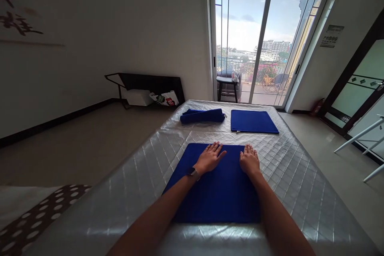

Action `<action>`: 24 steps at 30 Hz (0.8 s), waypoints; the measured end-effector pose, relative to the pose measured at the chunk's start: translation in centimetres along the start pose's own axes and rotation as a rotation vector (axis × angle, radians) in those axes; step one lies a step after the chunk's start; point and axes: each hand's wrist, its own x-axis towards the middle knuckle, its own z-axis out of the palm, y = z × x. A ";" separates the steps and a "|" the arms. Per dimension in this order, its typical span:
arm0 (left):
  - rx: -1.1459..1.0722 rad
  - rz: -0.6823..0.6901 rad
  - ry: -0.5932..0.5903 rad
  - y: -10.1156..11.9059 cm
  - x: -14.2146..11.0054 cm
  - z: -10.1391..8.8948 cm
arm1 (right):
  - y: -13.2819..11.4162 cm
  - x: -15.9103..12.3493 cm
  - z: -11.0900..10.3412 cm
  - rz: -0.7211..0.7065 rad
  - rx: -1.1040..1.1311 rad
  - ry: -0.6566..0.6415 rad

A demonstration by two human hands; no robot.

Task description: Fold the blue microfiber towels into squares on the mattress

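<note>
A flat blue cloth (pixel 222 196) lies spread in a rectangle on the silvery quilted mattress (pixel 144 176). My left hand (pixel 210 158) rests flat on its far part, fingers stretched out and thumb apart; a watch is on that wrist. My right hand (pixel 249 159) lies palm down at the cloth's far right corner, fingers extended side by side. Beyond my hands, a second blue cloth (pixel 254 121) lies flat as a neat rectangle. To its left sits a loosely rolled or bunched blue cloth (pixel 202 116).
Past the bed, a dark low bench (pixel 150 82) holds a white box and a printed bag. A sliding glass door (pixel 240 40) opens onto a balcony with a stool. At the right stand white metal legs (pixel 360 134). Brown polka-dot fabric (pixel 39 216) lies at lower left.
</note>
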 end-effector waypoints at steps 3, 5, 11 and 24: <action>0.045 -0.099 -0.007 -5.0 -1.9 -1.4 | -0.1 -0.1 -0.3 0.009 -0.010 -0.024; 0.054 -0.156 -0.011 -7.4 -2.9 -2.2 | 0.0 -0.1 -0.4 0.009 -0.025 -0.034; 0.002 -0.218 -0.011 -8.9 -3.5 -2.4 | 0.0 -0.2 -0.6 -0.021 -0.071 0.004; 0.006 -0.230 -0.020 -8.6 -3.3 -2.3 | -0.4 -0.5 -0.2 -0.045 -0.077 -0.048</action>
